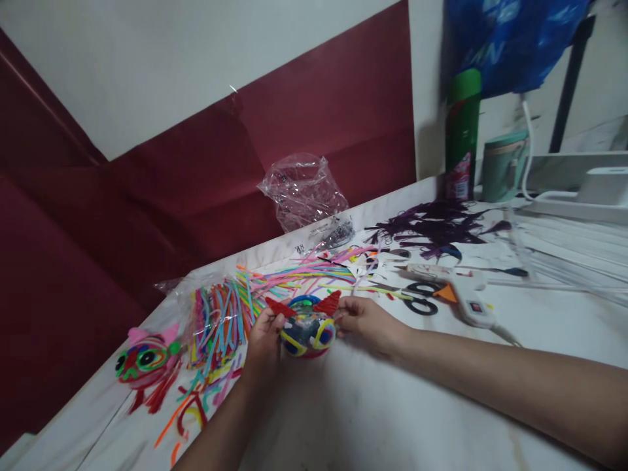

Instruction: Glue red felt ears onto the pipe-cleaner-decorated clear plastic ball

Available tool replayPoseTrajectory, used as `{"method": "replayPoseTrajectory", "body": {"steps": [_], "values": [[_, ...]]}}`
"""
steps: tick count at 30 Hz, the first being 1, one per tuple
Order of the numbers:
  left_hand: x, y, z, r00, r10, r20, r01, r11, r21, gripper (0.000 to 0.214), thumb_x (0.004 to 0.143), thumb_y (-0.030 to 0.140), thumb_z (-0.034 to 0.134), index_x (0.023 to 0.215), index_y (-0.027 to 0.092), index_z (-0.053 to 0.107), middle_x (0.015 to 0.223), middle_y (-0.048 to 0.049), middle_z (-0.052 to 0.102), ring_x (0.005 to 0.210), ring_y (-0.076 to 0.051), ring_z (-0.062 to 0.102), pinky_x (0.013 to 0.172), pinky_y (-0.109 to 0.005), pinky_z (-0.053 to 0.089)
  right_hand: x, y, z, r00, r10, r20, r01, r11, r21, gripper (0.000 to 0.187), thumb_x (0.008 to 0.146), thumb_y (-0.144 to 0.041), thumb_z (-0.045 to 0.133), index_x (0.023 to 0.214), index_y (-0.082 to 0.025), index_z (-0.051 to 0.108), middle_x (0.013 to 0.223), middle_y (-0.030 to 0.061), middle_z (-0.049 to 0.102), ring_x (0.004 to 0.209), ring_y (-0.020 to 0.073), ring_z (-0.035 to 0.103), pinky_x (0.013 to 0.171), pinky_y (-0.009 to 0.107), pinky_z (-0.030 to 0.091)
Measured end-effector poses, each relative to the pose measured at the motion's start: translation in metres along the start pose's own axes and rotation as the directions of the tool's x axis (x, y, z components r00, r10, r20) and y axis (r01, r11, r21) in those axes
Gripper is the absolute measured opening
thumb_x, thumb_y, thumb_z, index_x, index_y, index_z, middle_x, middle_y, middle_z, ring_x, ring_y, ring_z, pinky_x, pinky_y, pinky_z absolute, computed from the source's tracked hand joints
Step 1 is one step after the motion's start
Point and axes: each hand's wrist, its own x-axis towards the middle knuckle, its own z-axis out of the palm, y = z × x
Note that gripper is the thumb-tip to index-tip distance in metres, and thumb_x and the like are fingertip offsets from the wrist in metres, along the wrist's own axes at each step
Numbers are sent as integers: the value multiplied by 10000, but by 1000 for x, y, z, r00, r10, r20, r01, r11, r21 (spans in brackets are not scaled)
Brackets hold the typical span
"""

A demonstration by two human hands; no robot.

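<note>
A round dark craft head (304, 327) is held up over the table at the middle of the view. It has two red pipe-cleaner ears (328, 303) and yellow, white and blue eye rings. My left hand (265, 337) grips its left side, the thumb near the left ear. At the other side my right hand (366, 322) has its fingers pinched together against the edge, just below the right ear. Loose pipe cleaners (223, 320) lie beyond and to the left of my left hand.
A finished-looking pink and red pipe-cleaner figure (147, 360) sits at left. Black scissors (422, 297) and a white glue gun (468, 297) lie to the right. Behind are a purple tinsel-like heap (432, 226), a clear plastic bag (309, 193), a green can (462, 131) and a mug (500, 170).
</note>
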Motion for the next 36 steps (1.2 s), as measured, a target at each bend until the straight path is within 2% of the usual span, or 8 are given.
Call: {"method": "replayPoseTrajectory", "body": {"steps": [9, 15, 19, 30, 36], "values": [[-7, 4, 6, 999, 34, -27, -32, 998, 47, 229, 718, 373, 677, 806, 189, 574, 682, 40, 633, 577, -107, 587, 593, -232, 471, -3, -5, 4, 1000, -30, -4, 29, 998, -48, 102, 496, -145, 558, 587, -181, 589, 517, -56, 553, 503, 90, 452, 526, 235, 354], [-10, 3, 11, 994, 70, -88, -64, 995, 74, 234, 716, 377, 670, 806, 191, 559, 696, 46, 623, 611, -99, 578, 601, -212, 456, 1, 4, -1, 999, -40, -15, 38, 993, -111, 108, 529, -182, 599, 634, -166, 582, 527, -56, 541, 500, 91, 438, 525, 242, 333], [-10, 6, 12, 992, 72, -102, -63, 993, 97, 229, 691, 368, 672, 753, 190, 543, 636, 55, 594, 569, -96, 550, 569, -206, 436, 2, 9, -2, 999, -48, -4, 47, 989, -140, 132, 561, -200, 609, 683, -159, 581, 556, -57, 540, 512, 91, 437, 530, 242, 329], [-3, 13, 3, 998, 52, -33, -46, 989, 141, 206, 631, 325, 708, 731, 174, 608, 645, 22, 626, 595, -116, 567, 575, -211, 424, 1, 16, -6, 998, -56, -27, 49, 977, -208, 109, 598, -201, 613, 670, -171, 536, 559, -58, 518, 545, 105, 440, 553, 256, 335], [-3, 16, 2, 999, 47, -3, -46, 992, 118, 184, 643, 318, 706, 703, 181, 598, 615, 41, 606, 572, -100, 547, 576, -207, 420, -2, 11, -2, 999, -52, -12, 50, 984, -171, 123, 578, -207, 636, 664, -179, 552, 560, -56, 533, 540, 109, 461, 563, 259, 358]]}}
